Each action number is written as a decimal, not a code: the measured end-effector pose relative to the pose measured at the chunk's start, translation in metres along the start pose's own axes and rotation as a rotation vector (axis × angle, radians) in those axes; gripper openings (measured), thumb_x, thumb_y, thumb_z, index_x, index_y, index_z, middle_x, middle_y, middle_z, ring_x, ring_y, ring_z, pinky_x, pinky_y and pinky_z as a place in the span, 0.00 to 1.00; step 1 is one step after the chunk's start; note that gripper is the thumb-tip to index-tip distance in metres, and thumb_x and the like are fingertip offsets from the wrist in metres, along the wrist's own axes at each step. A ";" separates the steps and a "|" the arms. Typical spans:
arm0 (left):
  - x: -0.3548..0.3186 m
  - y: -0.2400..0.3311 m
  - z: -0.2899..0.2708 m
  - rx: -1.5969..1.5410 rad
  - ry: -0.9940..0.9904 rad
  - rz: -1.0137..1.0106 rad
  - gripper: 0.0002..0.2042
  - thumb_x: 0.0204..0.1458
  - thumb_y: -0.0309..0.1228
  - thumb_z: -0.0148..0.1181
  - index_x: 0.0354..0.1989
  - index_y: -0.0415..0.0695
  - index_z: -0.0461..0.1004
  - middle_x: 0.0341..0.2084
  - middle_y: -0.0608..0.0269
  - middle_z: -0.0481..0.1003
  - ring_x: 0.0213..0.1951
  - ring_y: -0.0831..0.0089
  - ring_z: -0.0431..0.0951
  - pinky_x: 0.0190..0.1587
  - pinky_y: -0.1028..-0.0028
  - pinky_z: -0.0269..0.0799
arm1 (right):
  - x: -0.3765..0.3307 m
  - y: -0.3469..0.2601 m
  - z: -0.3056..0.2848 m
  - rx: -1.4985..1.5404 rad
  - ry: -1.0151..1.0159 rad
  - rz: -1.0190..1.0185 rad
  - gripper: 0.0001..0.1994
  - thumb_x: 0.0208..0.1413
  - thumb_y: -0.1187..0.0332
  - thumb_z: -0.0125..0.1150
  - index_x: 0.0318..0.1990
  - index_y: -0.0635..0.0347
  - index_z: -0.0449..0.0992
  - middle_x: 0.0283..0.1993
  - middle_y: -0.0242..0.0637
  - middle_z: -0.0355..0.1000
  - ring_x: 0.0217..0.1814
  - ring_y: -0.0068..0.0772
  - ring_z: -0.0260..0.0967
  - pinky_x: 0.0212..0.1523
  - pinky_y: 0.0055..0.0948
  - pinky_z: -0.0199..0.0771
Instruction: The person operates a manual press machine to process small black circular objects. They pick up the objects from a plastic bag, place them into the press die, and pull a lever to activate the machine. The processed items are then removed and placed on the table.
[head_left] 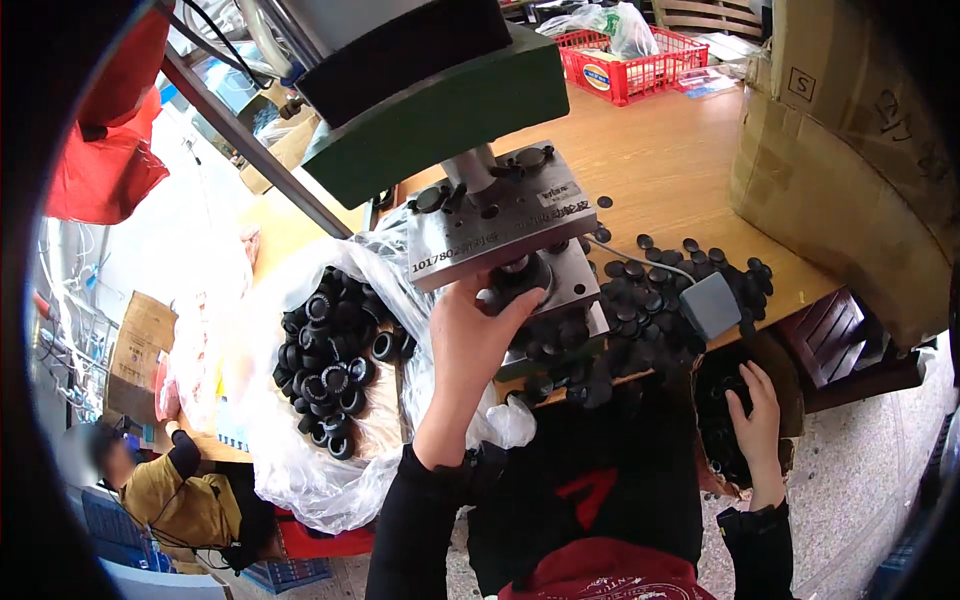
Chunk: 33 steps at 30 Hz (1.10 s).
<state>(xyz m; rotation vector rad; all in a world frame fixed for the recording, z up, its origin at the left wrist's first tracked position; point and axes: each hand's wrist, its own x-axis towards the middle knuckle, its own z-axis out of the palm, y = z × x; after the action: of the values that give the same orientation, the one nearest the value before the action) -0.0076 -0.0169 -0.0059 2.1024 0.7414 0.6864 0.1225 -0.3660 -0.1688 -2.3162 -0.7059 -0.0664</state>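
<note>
My left hand (472,335) reaches under the upper steel block (500,215) of a green press. Its thumb and fingers close around a black round rubber part (533,278) on the lower steel block (578,280); the far fingertips are hidden. Over a cardboard box (783,400) at the right, my right hand (755,415) hovers with fingers apart and nothing seen in them. Dark parts inside that box are hard to make out. Many small black round caps (645,300) lie heaped on the table right of the press, some close to the lower block.
Black rings (330,375) fill a clear plastic bag (390,480) at the left. A grey box with a cable (710,305) sits among the caps. A tall carton (840,180) and a red crate (635,75) stand beyond. Another person (185,495) sits at far left.
</note>
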 end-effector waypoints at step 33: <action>-0.010 -0.199 -0.115 0.979 0.032 0.026 0.28 0.44 0.37 0.69 0.57 0.50 0.71 0.52 0.56 0.72 0.55 0.54 0.66 0.55 0.56 0.58 | 0.097 -0.055 0.024 -0.259 -0.086 -0.154 0.28 0.64 0.51 0.49 0.62 0.65 0.66 0.68 0.49 0.59 0.70 0.46 0.55 0.70 0.45 0.45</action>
<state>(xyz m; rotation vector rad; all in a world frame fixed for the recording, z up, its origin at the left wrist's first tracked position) -0.1459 0.1362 -0.1068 2.9719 1.2362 0.3867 0.1738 -0.2711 -0.1299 -2.5176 -0.9685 -0.1354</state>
